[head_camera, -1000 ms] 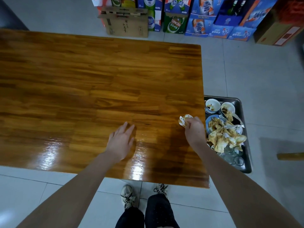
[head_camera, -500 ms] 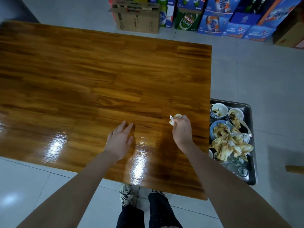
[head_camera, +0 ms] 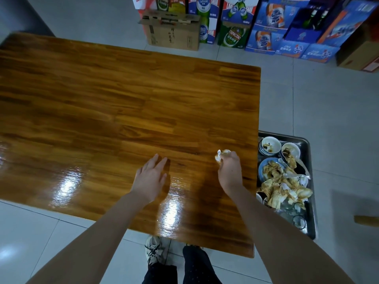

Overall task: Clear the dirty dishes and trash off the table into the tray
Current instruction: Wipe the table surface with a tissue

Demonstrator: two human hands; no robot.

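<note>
Fingers (head_camera: 230, 159) of the right hand (head_camera: 230, 174) pinched a crumpled tissue (head_camera: 219, 156) just over the desk (head_camera: 123, 103), further in from its right edge than a second before, so the wad had not gone over yet. The left hand (head_camera: 150, 178) lay flat, fingers straight, on the wood. The tray (head_camera: 313, 218), low at the right, held dirty bowls (head_camera: 270, 145) and scraps; the tissue seemed the last piece

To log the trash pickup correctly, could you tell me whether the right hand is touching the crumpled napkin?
Touching. The head view shows the right hand with its fingers curled round the crumpled napkin, which pokes out beyond them.
</note>
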